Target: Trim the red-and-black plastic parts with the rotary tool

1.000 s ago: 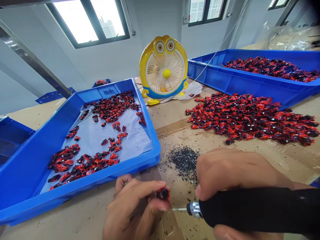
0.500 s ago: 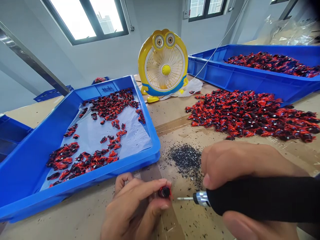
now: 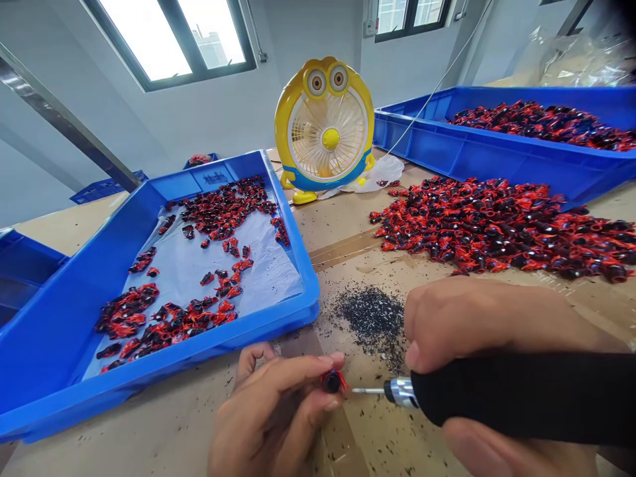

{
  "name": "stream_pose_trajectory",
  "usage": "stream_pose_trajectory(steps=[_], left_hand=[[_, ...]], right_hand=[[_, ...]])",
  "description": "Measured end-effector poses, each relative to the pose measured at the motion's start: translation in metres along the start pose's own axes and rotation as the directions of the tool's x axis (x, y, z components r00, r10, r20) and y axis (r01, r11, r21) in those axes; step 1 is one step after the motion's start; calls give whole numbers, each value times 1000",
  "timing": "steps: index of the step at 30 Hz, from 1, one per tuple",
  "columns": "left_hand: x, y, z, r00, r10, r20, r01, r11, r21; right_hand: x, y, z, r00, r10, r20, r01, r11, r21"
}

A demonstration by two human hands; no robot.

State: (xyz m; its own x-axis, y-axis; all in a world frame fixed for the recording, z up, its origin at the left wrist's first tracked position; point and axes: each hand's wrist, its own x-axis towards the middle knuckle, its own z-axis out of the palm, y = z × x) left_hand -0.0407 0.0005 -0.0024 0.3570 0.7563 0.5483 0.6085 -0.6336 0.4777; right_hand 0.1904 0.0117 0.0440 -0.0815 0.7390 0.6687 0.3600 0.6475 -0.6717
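Between thumb and fingertips, my left hand (image 3: 283,404) pinches a small red and black part (image 3: 332,381), its round black end facing me. My right hand (image 3: 477,324) is wrapped round a black handheld tool (image 3: 521,397) with a silver collar and a thin metal tip. That tip points left and lies close beside the red edge of the part; whether they touch is hard to tell. Beyond the hands, a heap of black shavings (image 3: 375,315) lies on the table.
A blue tray (image 3: 298,301) with paper and many red and black parts stands at the left. A loose pile of parts (image 3: 497,225) lies at the right, before another filled blue tray (image 3: 497,149). A yellow fan (image 3: 325,129) stands at the back.
My left hand has moved slightly right with the part, closer to the tool's tip. The right hand and its tool have barely moved.
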Motion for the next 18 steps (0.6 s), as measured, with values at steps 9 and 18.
stream_pose_trajectory(steps=[9,18], left_hand=[[-6,-3,2,997,-79,-2,79,994,-79],[-5,-1,5,991,-133,-27,127,981,-148]], right_hand=[[5,3,0,999,-31,21,30,999,30],[-1,1,-4,998,-49,46,52,997,-59]])
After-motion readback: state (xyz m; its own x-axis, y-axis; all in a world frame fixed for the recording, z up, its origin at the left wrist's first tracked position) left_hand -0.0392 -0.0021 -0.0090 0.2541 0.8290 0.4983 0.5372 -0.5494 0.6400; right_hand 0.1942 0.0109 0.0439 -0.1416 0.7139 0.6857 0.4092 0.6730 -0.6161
